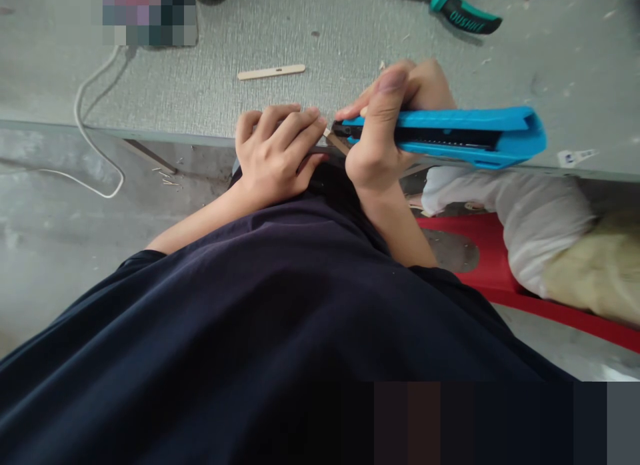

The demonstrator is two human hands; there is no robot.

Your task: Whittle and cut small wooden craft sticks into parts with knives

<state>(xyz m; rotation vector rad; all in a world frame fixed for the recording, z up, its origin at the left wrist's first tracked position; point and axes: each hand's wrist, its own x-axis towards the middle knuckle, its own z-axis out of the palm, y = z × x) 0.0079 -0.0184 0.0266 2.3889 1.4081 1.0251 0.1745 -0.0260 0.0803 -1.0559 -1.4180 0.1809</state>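
Note:
My right hand (387, 128) is wrapped round a blue utility knife (465, 137), its thumb on top. The knife lies roughly level over the table's front edge, its dark nose and blade (337, 141) pointing left. My left hand (280, 145) is just left of the blade, its fingers bent over the table edge and the thumb underneath. Its fingertips are close to the blade's tip; whatever they pinch is hidden. A flat wooden craft stick (271, 72) with a small dark mark at its middle lies on the table beyond my left hand.
Pliers with green and black handles (465, 13) lie at the back right of the grey table (210, 85). A white cable (79, 108) hangs over the front edge at left. Another person's leg (540, 211) and a red stool (487, 251) are close on my right.

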